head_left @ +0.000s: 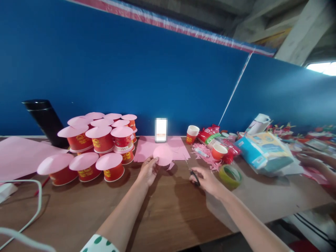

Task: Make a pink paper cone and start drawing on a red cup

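My left hand (pixel 150 170) pinches the edge of a round pink paper disc (pixel 163 155), held up over the table. In my right hand (pixel 206 179) is a pair of scissors (pixel 194 176) with black handles, the fingers closed round the loops and the blades pointing toward the back. The scissors are apart from the disc. Behind the disc lies a stack of pink paper sheets (pixel 143 148). Left of my left hand stand several upside-down red paper cups (pixel 113 172), stacked in rows and topped with shallow pink paper cones (pixel 109 161).
A phone (pixel 161 130) leans on the blue partition. Beside my right hand are a tape roll (pixel 230 176), a red cup (pixel 219 152), pink scraps (pixel 207 154) and a blue package (pixel 265 152). A black bottle (pixel 44 122) and white cable (pixel 39 203) are left. Another person's hand (pixel 315 161) is far right.
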Motion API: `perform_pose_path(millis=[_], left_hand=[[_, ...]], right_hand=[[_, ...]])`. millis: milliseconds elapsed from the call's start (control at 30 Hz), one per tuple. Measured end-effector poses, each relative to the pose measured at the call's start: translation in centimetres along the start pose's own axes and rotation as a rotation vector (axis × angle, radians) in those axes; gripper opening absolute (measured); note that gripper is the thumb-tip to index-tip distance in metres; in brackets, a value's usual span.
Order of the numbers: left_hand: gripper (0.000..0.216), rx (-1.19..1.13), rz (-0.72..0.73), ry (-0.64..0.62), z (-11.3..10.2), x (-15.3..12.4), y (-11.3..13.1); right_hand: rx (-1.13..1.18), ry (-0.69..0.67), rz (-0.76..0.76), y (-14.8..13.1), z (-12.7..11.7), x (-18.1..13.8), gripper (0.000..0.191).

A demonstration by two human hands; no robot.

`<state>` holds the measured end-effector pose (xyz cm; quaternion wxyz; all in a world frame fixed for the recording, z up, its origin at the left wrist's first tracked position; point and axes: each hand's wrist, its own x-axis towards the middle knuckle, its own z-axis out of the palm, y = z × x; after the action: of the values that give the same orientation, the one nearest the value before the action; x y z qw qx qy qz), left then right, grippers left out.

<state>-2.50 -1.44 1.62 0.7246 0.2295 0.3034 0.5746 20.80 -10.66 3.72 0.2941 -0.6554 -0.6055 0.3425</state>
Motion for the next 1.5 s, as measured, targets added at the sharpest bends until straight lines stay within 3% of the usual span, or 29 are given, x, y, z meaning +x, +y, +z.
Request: perform_pose_path(millis=[133,300,533,800,1033,1233,1333,1500], left_hand=[[0.014,-0.017,-0.006,0.032,0.0,0.1,0.0],[0.015,-0.034,-0.007,0.056,-0.1,0.2,-0.2],[0.025,0.127,0.024,0.028,0.3,0.0,-0.6],[0.045,0.416,0.184,-0.023,-0.5,0.6,-1.7],[0.047,0.396,0.126,-0.031,0.0,0.1,-1.4],[0.042,0.402,0.206,-0.016,0.0,0.1,-1.3],[0.048,0.383,0.239,-0.053,0.2,0.0,-1.2],[0.057,0.353,0.166,-0.052,0.2,0.0,-1.3]], right_hand=[[0.367,-0.201,0.085,-1.1,1.6,-1.5,0.047],[0.536,-0.300,0.086,-2.3,3.2,-2.0,0.046],[0.491,-0.239,0.111,-3.3,4.0,-1.0,0.046],[0.430,-0.217,0.118,-3.1,4.1,-0.7,0.043],[0.413,-0.216,0.115,-2.9,4.1,-0.5,0.039],[0.435,-0.210,0.125,-2.9,4.2,-0.4,0.042],[0.461,-0.220,0.133,-2.9,4.2,-0.4,0.045],[0.506,-0.240,0.150,-2.9,4.2,-0.4,0.049]])
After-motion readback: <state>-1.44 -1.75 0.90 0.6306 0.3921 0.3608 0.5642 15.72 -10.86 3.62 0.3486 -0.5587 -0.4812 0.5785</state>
